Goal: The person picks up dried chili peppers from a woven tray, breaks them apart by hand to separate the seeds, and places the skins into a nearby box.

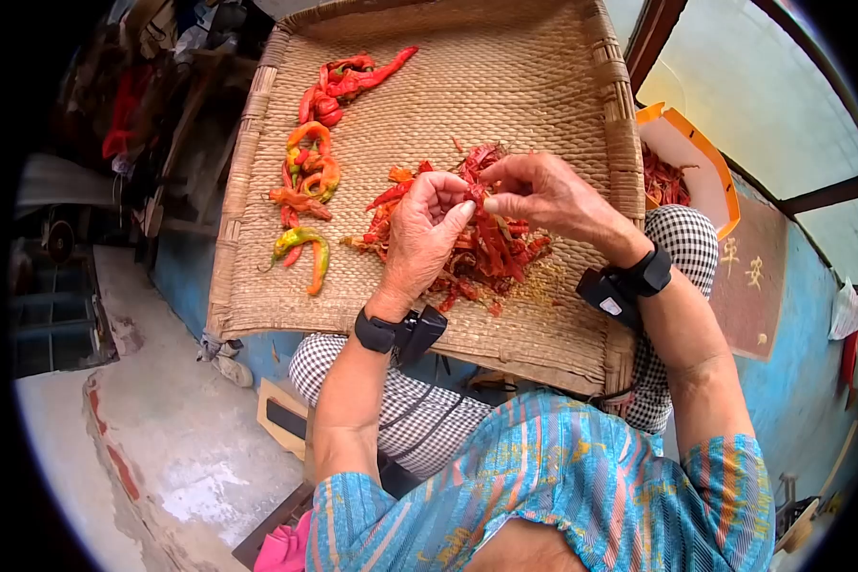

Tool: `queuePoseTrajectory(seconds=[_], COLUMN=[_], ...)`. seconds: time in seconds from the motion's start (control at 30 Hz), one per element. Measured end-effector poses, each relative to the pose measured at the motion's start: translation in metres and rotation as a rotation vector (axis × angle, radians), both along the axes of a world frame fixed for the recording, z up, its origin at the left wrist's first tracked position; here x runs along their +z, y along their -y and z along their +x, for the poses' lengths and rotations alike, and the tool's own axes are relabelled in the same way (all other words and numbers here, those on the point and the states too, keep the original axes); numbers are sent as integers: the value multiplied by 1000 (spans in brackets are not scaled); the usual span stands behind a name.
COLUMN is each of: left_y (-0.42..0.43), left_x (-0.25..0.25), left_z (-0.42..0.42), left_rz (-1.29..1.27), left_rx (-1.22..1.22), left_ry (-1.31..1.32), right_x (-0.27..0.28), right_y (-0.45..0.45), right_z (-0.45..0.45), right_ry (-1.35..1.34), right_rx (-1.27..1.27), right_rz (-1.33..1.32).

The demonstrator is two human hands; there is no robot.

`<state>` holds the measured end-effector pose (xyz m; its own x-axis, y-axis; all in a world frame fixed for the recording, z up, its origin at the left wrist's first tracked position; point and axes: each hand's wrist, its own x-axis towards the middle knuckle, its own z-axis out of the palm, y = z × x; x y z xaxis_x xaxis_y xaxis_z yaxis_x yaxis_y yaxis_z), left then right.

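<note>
Pinching a pepper [477, 194]

Past the checked lap [434, 419], over a woven tray [534, 91], the left hand [419, 236] and right hand [555, 197] meet, each grip nearly closed on the pepper, just above a dried pile [491, 253]. Picking apart seems in hand; the next move calls for light fingertips. Fresher peppers [328, 175] lie further left.

Shrivelled red peppers [491, 250], dry and wrinkled, lie tangled in a loose heap on a woven tray [505, 57].
</note>
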<state>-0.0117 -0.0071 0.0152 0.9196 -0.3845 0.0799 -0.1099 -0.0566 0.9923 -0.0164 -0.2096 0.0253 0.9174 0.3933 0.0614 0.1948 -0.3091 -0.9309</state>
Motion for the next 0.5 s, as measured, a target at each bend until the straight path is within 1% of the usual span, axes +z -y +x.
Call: queuePoseTrajectory(seconds=[0.1,0.17,0.2,0.23,0.3,0.33,0.37,0.43,0.5], left_y=[-2,-3,-4,-3,1,1,1,2,2], left_x=[-3,-3,-4,-3,-1,-5,-6,-6,-8], left_z=[0,3,2,0,-1,0,0,1,1], left_rz=[-28,0,30,29,5,-1,-1,-50,-27], left_rx=[-32,-40,-54,-54,-29,-25,-27,-29,-26], left_ry=[-47,-33,-19,-21,-37,-15,-13,-130,-129], right_x=[-4,-3,-4,-5,-5,-7,-5,0,3], right_y=[-7,-9,-10,-9,-4,-2,1,9,17], right_z=[-1,-3,-4,-5,-4,-4,-4,-6,-9], right_ry=[41,-111,-119,-120,-259,-201,-199,-201,-257], right_rx=[43,2,-37,-37,-62,-45,-48,-67,-101], right_rz=[-10,132,164,163,185,205,205,264,296])
